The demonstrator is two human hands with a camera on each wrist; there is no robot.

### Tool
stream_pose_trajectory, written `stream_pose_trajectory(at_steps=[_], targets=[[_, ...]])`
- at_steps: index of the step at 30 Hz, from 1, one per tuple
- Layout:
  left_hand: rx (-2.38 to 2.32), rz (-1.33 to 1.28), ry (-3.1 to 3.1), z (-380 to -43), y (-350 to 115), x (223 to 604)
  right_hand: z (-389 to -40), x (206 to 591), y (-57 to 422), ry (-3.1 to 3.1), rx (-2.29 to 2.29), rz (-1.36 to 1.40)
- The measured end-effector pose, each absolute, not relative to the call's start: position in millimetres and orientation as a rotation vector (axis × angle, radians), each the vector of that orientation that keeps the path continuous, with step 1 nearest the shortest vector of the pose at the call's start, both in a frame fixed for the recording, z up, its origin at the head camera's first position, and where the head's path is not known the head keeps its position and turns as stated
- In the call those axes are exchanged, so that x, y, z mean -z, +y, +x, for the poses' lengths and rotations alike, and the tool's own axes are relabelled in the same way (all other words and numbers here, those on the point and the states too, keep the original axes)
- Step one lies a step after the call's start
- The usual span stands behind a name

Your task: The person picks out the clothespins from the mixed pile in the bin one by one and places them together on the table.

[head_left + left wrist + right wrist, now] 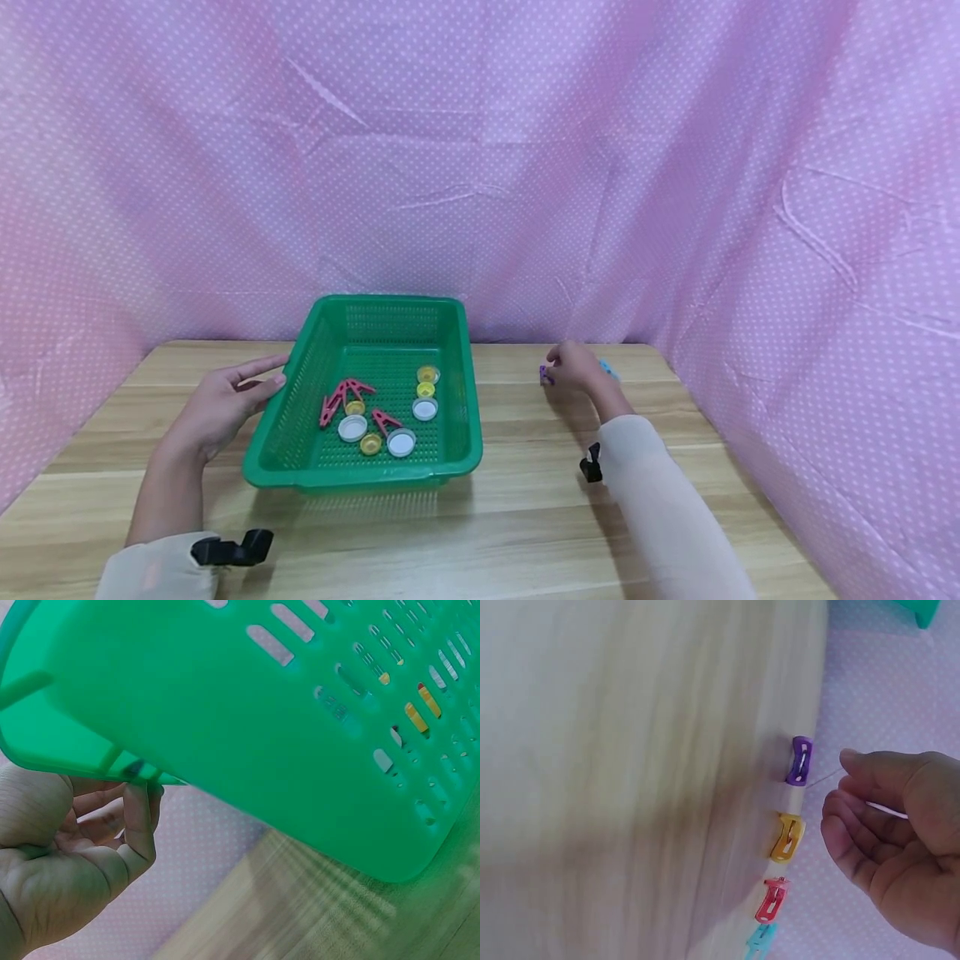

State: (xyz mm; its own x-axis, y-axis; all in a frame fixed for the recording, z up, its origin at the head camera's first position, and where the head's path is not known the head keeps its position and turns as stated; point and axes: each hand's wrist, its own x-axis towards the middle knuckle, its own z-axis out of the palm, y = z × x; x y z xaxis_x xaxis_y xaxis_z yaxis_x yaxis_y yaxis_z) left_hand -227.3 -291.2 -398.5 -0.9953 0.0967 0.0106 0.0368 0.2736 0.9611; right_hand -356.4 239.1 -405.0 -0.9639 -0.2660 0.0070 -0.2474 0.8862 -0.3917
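Observation:
A green plastic basket stands on the left half of the wooden table, its near end looking raised over a shadow. My left hand grips its left rim, with fingers bent against the edge in the left wrist view. Inside lie several pink clothespins, white caps and yellow caps. My right hand hovers by a purple clip, fingers loosely bent, nothing visible in them. Beside that clip, in a row, are a yellow clip, a red clip and a turquoise clip.
The wooden table ends at a pink dotted curtain behind and at the right. The small clips lie along its far edge. Black wrist mounts sit on both sleeves. A thin pale line runs between the purple clip and the right thumb.

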Motion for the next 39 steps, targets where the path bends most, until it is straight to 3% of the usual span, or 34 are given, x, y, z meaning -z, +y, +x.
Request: stream_pose_trajectory(at_steps=[13, 39], targets=[[-1.842, 0.119, 2.491, -228.6, -290.4, 396.7, -360.5, 411.8, 234.7, 3.004, 0.377, -0.763], [-1.861, 0.148, 2.482, -225.6, -290.8, 399.3, -360.0, 399.0, 225.9, 3.037, 0.35, -0.747]])
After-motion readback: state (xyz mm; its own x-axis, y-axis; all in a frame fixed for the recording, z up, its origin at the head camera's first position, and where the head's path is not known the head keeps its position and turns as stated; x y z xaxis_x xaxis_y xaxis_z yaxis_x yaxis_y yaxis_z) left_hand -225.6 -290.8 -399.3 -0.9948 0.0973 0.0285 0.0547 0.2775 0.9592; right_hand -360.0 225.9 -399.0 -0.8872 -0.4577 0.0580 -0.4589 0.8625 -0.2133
